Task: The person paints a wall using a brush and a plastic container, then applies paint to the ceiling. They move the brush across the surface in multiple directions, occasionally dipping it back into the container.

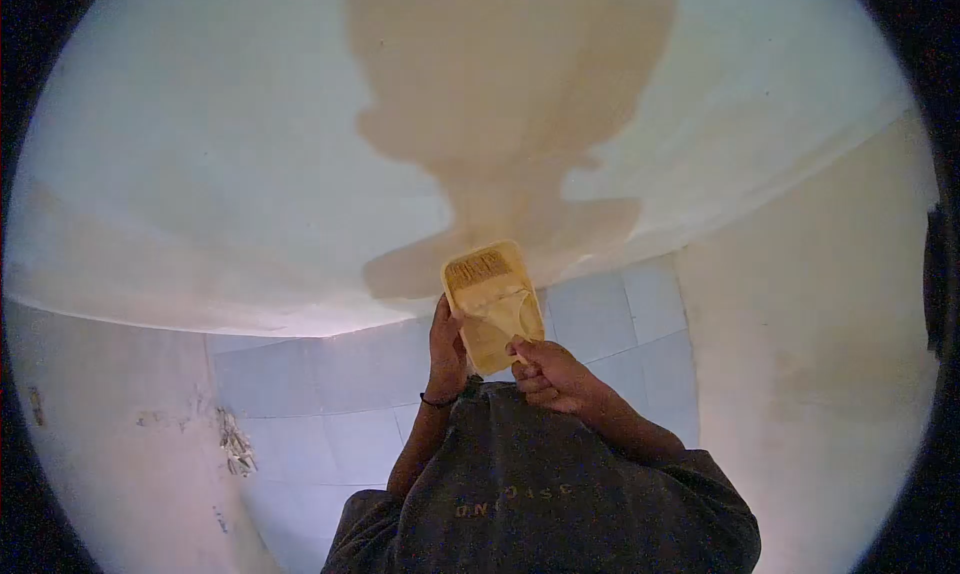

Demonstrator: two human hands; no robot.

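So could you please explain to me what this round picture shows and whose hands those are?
There is no machine here: one camera worn on a person's head took this single picture, and its wide lens makes the round, bent edges. The two bare hands in the middle are the wearer's own, above a grey printed shirt. The right hand has its fingers closed on the lower end of a yellow rectangular flat pad. The left hand, with a thin black wristband, lies along the pad's left edge; whether it grips is unclear. Behind them are a white surface bearing a large tan patch and a pale tiled wall.
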